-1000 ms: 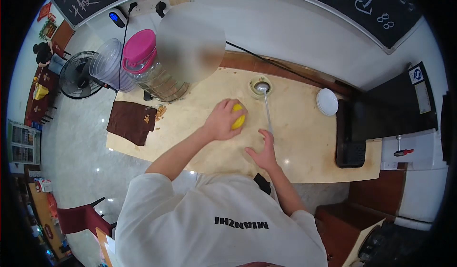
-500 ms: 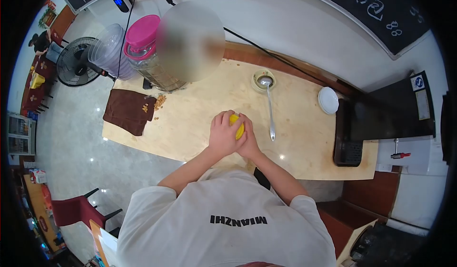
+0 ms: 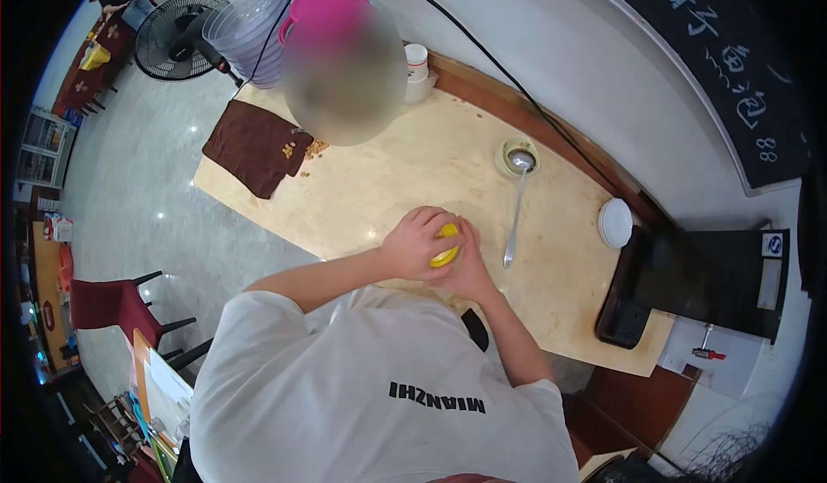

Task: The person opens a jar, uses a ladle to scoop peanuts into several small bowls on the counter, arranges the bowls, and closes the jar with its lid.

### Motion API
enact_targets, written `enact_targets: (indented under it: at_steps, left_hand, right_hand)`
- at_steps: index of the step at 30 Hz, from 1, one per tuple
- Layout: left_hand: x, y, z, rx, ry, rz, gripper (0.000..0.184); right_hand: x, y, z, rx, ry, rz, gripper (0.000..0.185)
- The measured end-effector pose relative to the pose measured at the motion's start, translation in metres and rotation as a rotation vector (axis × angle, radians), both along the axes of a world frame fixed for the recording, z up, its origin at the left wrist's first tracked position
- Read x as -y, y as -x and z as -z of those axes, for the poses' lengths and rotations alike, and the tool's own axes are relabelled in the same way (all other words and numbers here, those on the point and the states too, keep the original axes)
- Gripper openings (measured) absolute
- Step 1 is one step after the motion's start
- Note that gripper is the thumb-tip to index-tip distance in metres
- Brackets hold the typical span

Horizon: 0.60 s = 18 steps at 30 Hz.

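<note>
My left hand [image 3: 417, 243] is wrapped round a yellow object [image 3: 445, 245], with its fingers over the top. On the other side, my right hand [image 3: 468, 267] presses against the same object, and its fingertips meet those of my left hand. Most of the object is hidden by the hands, so its full shape cannot be made out. To the right of the hands, a metal ladle [image 3: 514, 224] rests with its bowl end in a round container [image 3: 529, 145] and its handle on the tabletop [image 3: 379, 173].
A brown cloth [image 3: 255, 149] and scattered light-brown bits [image 3: 316, 149] lie at the left. Behind them are stacked clear tubs [image 3: 247, 31] and a pink lid [image 3: 332, 9]. White dishes [image 3: 615, 223] and a black tray [image 3: 622, 317] are at the right.
My right hand has come in from the right and closed on the yellow object beside my left hand. The view has turned, shifting the table within it.
</note>
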State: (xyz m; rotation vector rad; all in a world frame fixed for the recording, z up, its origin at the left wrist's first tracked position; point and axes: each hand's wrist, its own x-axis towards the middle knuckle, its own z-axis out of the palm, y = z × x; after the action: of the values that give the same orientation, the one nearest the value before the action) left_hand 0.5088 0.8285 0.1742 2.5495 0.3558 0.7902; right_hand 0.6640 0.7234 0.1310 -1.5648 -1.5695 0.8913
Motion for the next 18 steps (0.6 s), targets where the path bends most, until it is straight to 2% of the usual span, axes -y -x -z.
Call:
enact_targets:
  at_steps: [1, 4, 8, 10, 14, 16, 17, 18]
  left_hand:
    - [0.005, -0.003, 0.001, -0.007, 0.017, -0.116, 0.040]
    - [0.021, -0.008, -0.008, -0.038, 0.052, -0.260, 0.040]
    - [0.026, -0.005, -0.004, -0.056, 0.101, -0.286, 0.040]
    - [0.033, -0.004, -0.007, -0.101, 0.099, -0.322, 0.040]
    - [0.034, -0.001, -0.001, -0.081, 0.110, -0.360, 0.040]
    - [0.018, -0.002, -0.003, -0.082, 0.165, -0.282, 0.040]
    - [0.009, -0.002, -0.002, -0.079, 0.145, -0.318, 0.040]
    - [0.000, -0.002, -0.001, -0.040, 0.138, -0.241, 0.041]
  right_hand:
    - [0.002, 0.006, 0.002, -0.143, -0.026, 0.050, 0.110]
    - [0.000, 0.012, 0.015, -0.156, -0.015, 0.124, 0.103]
    - [0.003, 0.010, 0.022, -0.188, 0.006, 0.110, 0.100]
    - [0.004, 0.005, 0.029, -0.088, -0.095, 0.043, 0.097]
    - [-0.002, -0.001, 0.030, -0.098, -0.184, -0.048, 0.093]
    - [-0.011, -0.008, 0.030, -0.038, -0.050, -0.077, 0.091]
    - [-0.016, -0.010, 0.031, -0.041, -0.071, -0.113, 0.091]
    - [-0.020, -0.009, 0.032, -0.029, -0.095, -0.087, 0.090]
